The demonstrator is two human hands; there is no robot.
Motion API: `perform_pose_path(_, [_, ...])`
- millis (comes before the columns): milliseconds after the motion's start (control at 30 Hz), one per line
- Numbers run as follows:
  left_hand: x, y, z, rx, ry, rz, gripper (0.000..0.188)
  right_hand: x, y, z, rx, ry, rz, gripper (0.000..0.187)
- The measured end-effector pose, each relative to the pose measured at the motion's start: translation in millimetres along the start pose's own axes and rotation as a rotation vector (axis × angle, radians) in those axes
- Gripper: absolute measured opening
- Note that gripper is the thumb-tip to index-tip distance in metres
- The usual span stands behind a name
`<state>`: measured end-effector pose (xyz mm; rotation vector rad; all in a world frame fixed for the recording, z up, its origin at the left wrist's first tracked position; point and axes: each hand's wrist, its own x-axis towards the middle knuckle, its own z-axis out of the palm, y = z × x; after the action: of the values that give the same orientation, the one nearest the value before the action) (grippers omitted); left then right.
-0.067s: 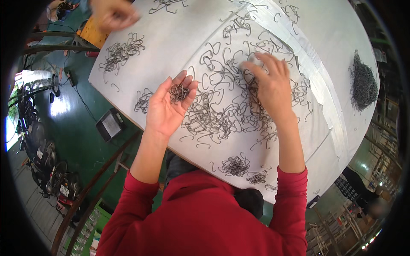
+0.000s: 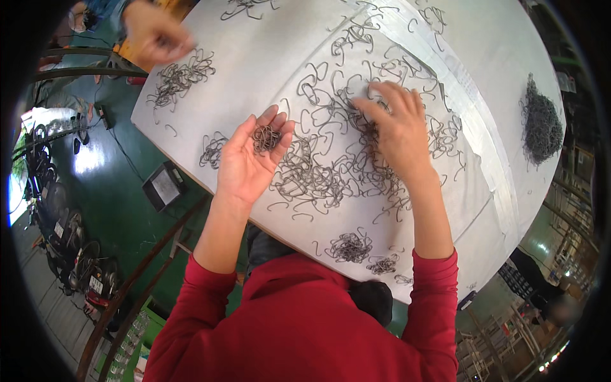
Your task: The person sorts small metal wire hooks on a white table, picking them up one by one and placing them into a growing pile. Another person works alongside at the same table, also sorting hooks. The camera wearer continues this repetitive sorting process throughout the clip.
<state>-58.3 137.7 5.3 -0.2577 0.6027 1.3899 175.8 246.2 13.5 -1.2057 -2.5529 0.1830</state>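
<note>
My left hand (image 2: 245,167) is palm up above the table, its fingers curled round a small bunch of bent wire hooks (image 2: 265,138). Over the large loose spread of dark wire hooks (image 2: 312,181) in the middle is my right hand (image 2: 402,137), palm down. Its thumb stands apart from the fingers and no hook shows between them. Some hooks beneath that hand are hidden by it.
Another person's hand (image 2: 156,35), blurred, is at the upper left near a heap of hooks (image 2: 184,77). Smaller heaps (image 2: 350,247) lie by the near edge of the white table (image 2: 254,70). A dense dark pile (image 2: 541,124) is at the far right.
My right hand has shifted slightly left over the hooks. The other person's hand has moved left and a little nearer. My left hand has stayed in place.
</note>
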Motion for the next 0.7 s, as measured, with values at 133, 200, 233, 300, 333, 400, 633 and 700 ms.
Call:
perform_pose_path(133, [0.4,0.6,1.3,-0.003,-0.024,-0.001,0.032,-2.7,-2.7,4.0,-0.004,0.006,-0.001,0.041])
perform_pose_path(200, [-0.2,1.1,0.9,-0.024,-0.053,-0.016,0.032,-3.1,0.6,0.8,-0.005,0.004,0.02,0.038])
perform_pose_path(233, [-0.8,1.4,0.6,-0.032,-0.055,-0.016,0.033,-3.1,1.2,-1.2,0.002,0.003,0.009,0.037])
perform_pose_path(300, [-2.0,1.2,-0.2,-0.048,-0.058,-0.018,0.036,-3.2,1.9,-5.1,0.015,0.0,-0.012,0.034])
perform_pose_path(333, [-2.7,1.3,-0.7,-0.042,-0.059,-0.013,0.036,-2.0,3.2,-5.7,0.06,0.028,0.026,0.033])
perform_pose_path(400, [-4.2,2.2,-2.3,-0.029,-0.058,-0.005,0.036,3.5,7.0,-3.9,0.151,0.084,0.104,0.031])
perform_pose_path(633, [-8.8,1.3,-4.1,-0.034,-0.083,-0.014,0.035,4.2,17.2,0.5,0.172,0.016,0.257,0.035])
perform_pose_path(700, [-10.4,-0.6,-3.1,-0.03,-0.061,-0.019,0.033,-1.3,17.0,-2.4,0.177,0.069,0.306,0.036])
